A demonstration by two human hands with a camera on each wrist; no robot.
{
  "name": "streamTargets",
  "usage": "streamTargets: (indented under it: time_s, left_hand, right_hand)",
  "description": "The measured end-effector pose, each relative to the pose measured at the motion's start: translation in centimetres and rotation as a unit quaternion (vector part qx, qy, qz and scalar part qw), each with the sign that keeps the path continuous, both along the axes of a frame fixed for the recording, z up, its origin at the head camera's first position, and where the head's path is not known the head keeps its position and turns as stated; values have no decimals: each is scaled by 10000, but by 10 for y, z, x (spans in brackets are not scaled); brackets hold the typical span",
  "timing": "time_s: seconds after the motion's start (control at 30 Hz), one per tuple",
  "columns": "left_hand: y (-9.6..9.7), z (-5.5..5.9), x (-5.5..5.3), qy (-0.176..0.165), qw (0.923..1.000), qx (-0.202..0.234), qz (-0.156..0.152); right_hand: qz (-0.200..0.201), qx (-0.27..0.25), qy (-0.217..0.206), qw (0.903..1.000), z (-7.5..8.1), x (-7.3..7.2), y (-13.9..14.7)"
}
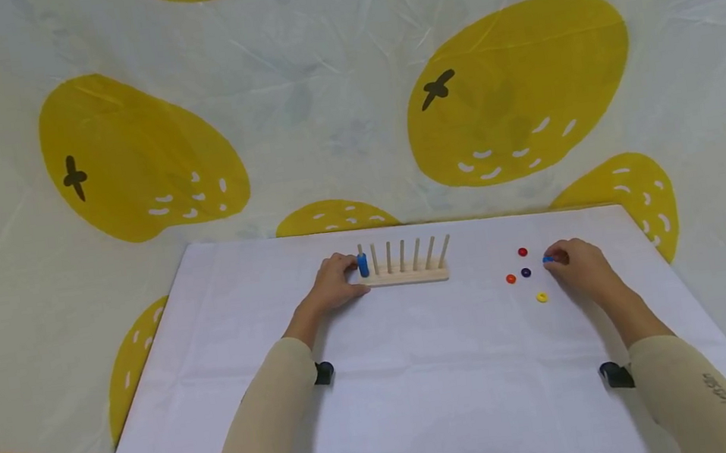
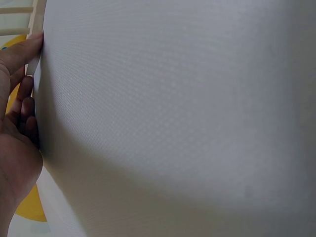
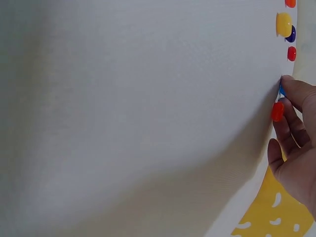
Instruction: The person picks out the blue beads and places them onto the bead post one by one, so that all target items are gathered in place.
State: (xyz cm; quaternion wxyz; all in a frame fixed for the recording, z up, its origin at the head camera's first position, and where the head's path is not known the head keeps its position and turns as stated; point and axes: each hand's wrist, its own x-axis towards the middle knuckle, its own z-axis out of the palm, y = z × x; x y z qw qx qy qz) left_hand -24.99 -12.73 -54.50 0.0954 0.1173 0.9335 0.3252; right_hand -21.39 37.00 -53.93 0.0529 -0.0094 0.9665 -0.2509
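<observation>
A wooden peg rack with a row of upright pegs stands at the back of the table. Blue beads are stacked on its leftmost peg. My left hand grips that end of the rack, thumb at the front edge of the base and fingers up beside the blue beads. To the right, my right hand pinches a blue bead between thumb and forefinger, low over the cloth. In the right wrist view a red bead shows right by the fingers; the hand hides it from the head view.
Loose beads lie left of my right hand: a red bead, a dark blue bead, an orange-red bead and a yellow bead. A white cloth covers the table. Behind hangs a fruit-patterned curtain.
</observation>
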Motion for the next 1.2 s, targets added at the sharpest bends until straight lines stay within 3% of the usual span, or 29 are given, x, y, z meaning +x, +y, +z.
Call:
streamTargets:
  time_s: [0.37,0.73,1.2]
  left_hand:
    - [0,-2,-2,176,9998,-98,-66]
    - [0,-5,-1,188,9998,-29,-45]
    - [1,-4,-2,163,9999,-34,-15]
  right_hand:
    - [-34,-61,276,9996,5,7,-1]
    - [266,-161,738,9968,29,11,-21]
    - [795,-348,1103,9901,58,3,-65]
